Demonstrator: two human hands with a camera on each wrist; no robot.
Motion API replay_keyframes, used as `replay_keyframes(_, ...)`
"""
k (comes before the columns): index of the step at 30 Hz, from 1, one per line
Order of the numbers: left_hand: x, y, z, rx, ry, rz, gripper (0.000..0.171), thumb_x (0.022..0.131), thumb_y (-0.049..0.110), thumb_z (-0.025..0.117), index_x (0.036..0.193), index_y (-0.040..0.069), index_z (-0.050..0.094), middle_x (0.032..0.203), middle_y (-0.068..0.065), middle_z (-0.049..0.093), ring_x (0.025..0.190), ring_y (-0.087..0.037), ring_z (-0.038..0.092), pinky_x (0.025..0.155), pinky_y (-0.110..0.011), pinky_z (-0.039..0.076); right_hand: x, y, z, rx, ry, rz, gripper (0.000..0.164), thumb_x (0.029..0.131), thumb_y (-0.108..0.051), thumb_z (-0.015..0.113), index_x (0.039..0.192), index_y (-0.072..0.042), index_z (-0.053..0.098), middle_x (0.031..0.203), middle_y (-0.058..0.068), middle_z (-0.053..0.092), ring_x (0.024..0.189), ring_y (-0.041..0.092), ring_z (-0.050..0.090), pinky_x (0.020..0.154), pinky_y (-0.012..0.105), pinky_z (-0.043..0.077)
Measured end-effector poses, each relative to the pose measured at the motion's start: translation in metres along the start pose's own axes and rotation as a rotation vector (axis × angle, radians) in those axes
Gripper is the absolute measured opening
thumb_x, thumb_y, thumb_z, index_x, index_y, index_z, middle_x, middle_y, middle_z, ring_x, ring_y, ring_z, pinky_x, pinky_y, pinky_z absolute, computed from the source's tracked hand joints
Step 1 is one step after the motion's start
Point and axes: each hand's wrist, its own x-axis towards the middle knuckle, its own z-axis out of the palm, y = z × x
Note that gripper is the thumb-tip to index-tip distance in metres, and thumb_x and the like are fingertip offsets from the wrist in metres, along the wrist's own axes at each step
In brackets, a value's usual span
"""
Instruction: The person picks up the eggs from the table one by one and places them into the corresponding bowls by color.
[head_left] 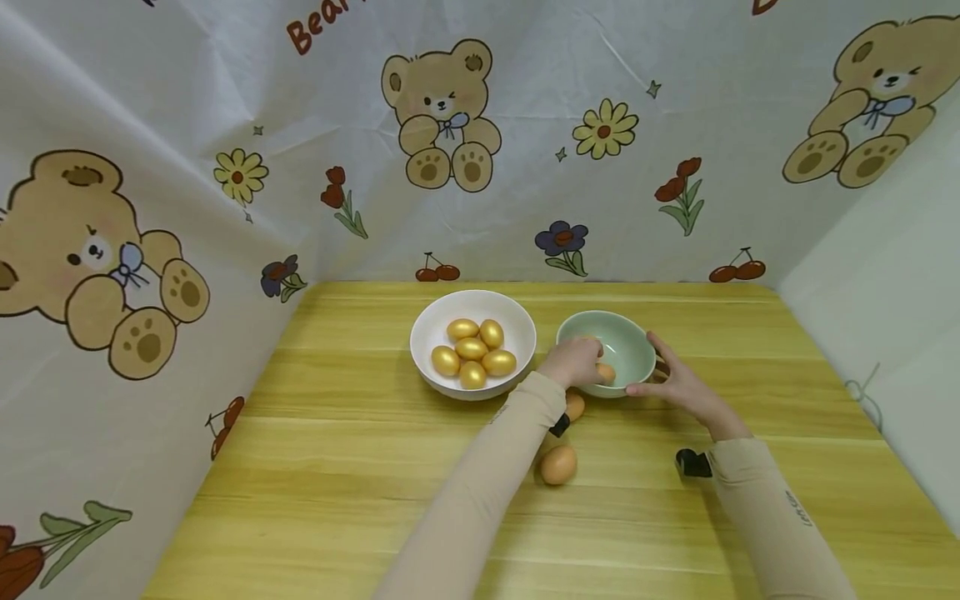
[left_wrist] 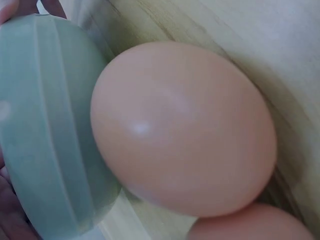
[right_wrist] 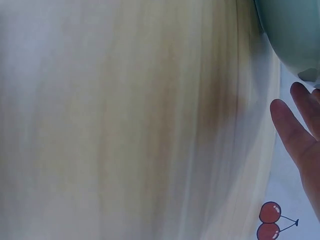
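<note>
A pale green bowl [head_left: 630,342] stands right of centre on the table. My left hand [head_left: 573,360] reaches over its left rim with the fingers curled down inside, holding a brown egg [head_left: 606,373] low in the bowl. My right hand [head_left: 678,385] holds the bowl from the right, thumb at the near rim and fingers at the far side. In the right wrist view its fingers [right_wrist: 292,131] show beside the bowl's underside. Another brown egg [left_wrist: 182,127] lies just in front of the bowl, below my left wrist, and a third egg [head_left: 558,464] lies nearer to me.
A white bowl [head_left: 480,299] with several golden eggs [head_left: 471,348] stands left of the green bowl. The wooden table [head_left: 337,467] meets a cloth [head_left: 510,242] printed with bears and flowers at the back and left. A white surface [head_left: 885,300] borders the right.
</note>
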Motion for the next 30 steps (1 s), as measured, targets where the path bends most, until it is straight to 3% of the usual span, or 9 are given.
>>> replay_keyframes(2, -0.001, 0.0, 0.0, -0.003, 0.004, -0.007, 0.033, 0.082, 0.031, 0.068, 0.112, 0.016, 0.065, 0.106, 0.008, 0.062, 0.091, -0.008, 0.055, 0.075, -0.027, 0.049, 0.0, -0.001, 0.0, -0.002, -0.001, -0.002, 0.104, 0.083, -0.015, 0.071, 0.149, -0.013, -0.009, 0.151, 0.02, -0.005, 0.131, 0.05, 0.014, 0.102, 0.061, 0.025)
replay_keyframes(5, -0.001, -0.004, 0.002, -0.084, 0.021, 0.009, 0.036, 0.081, 0.03, 0.069, 0.113, 0.014, 0.065, 0.107, 0.007, 0.062, 0.094, -0.007, 0.056, 0.078, -0.022, 0.048, -0.001, -0.002, 0.001, -0.005, -0.004, -0.005, 0.104, 0.084, -0.015, 0.071, 0.149, -0.013, -0.01, 0.151, 0.02, -0.006, 0.131, 0.05, 0.014, 0.101, 0.06, 0.025)
replay_keyframes(11, 0.0, -0.016, 0.005, -0.436, 0.05, 0.09, 0.045, 0.079, 0.025, 0.074, 0.117, 0.004, 0.062, 0.105, -0.004, 0.064, 0.092, -0.008, 0.057, 0.076, -0.013, 0.044, 0.0, 0.0, 0.0, 0.003, -0.003, -0.013, 0.104, 0.083, -0.014, 0.071, 0.149, -0.013, -0.01, 0.152, 0.019, -0.006, 0.131, 0.049, 0.014, 0.101, 0.061, 0.026)
replay_keyframes(15, -0.004, -0.021, 0.003, -0.579, 0.049, 0.157, 0.046, 0.081, 0.021, 0.074, 0.119, -0.001, 0.059, 0.11, -0.011, 0.062, 0.098, -0.012, 0.057, 0.08, -0.012, 0.043, 0.002, 0.004, 0.0, 0.001, 0.002, -0.018, 0.104, 0.083, -0.013, 0.071, 0.149, -0.013, -0.009, 0.152, 0.018, -0.006, 0.131, 0.048, 0.015, 0.102, 0.06, 0.025)
replay_keyframes(19, -0.016, -0.024, -0.002, -0.704, 0.033, 0.203, 0.048, 0.084, 0.019, 0.07, 0.124, -0.003, 0.055, 0.119, -0.015, 0.058, 0.105, -0.016, 0.055, 0.086, -0.014, 0.042, 0.003, 0.005, 0.0, 0.003, 0.0, -0.017, 0.103, 0.083, -0.011, 0.071, 0.149, -0.013, -0.009, 0.152, 0.018, -0.006, 0.131, 0.048, 0.015, 0.102, 0.059, 0.026)
replay_keyframes(23, -0.033, -0.029, -0.005, -0.804, 0.035, 0.201, 0.048, 0.087, 0.022, 0.068, 0.127, 0.0, 0.053, 0.123, -0.013, 0.056, 0.109, -0.016, 0.054, 0.088, -0.016, 0.043, 0.002, 0.005, 0.0, 0.012, 0.0, -0.019, 0.103, 0.083, -0.01, 0.071, 0.149, -0.012, -0.009, 0.151, 0.019, -0.006, 0.131, 0.049, 0.016, 0.102, 0.059, 0.026)
replay_keyframes(30, -0.064, -0.038, -0.015, -0.844, 0.093, 0.246, 0.048, 0.084, 0.021, 0.071, 0.125, 0.003, 0.056, 0.122, -0.008, 0.059, 0.107, -0.008, 0.055, 0.093, -0.022, 0.044, 0.0, 0.002, 0.001, 0.008, 0.009, -0.037, 0.104, 0.082, -0.013, 0.072, 0.148, -0.008, -0.008, 0.151, 0.022, -0.004, 0.13, 0.05, 0.016, 0.102, 0.059, 0.026)
